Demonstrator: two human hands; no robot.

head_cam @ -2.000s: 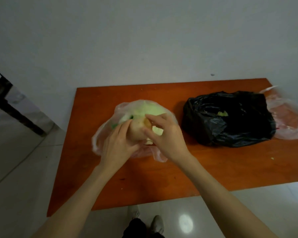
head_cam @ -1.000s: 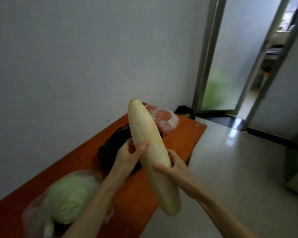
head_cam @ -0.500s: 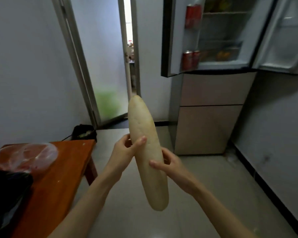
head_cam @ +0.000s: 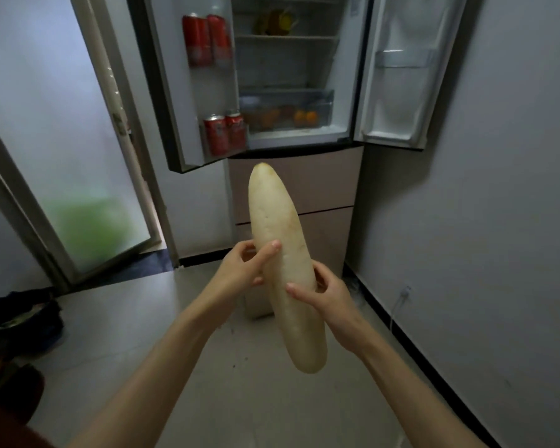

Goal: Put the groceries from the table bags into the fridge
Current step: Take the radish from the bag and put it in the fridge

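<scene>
A long pale white radish (head_cam: 280, 240) stands nearly upright in front of me, its tip pointing up toward the fridge. My left hand (head_cam: 240, 270) grips it at mid-length from the left, thumb across the front. My right hand (head_cam: 328, 295) holds it a little lower from the right. The fridge (head_cam: 291, 79) stands ahead with both upper doors swung open. Its shelves show fruit, and oranges lie in a clear drawer (head_cam: 288, 113).
Red cans (head_cam: 223, 134) fill the left door's racks. The right door (head_cam: 398, 69) has bare racks. Closed beige drawers (head_cam: 320, 189) lie below. A glass door (head_cam: 78, 176) is at left, a dark bag (head_cam: 23, 321) on the floor, a wall at right.
I lifted the radish out of the bag on the table, turned away from the table and came closer to the open fridge. Both hands keep the same hold.
</scene>
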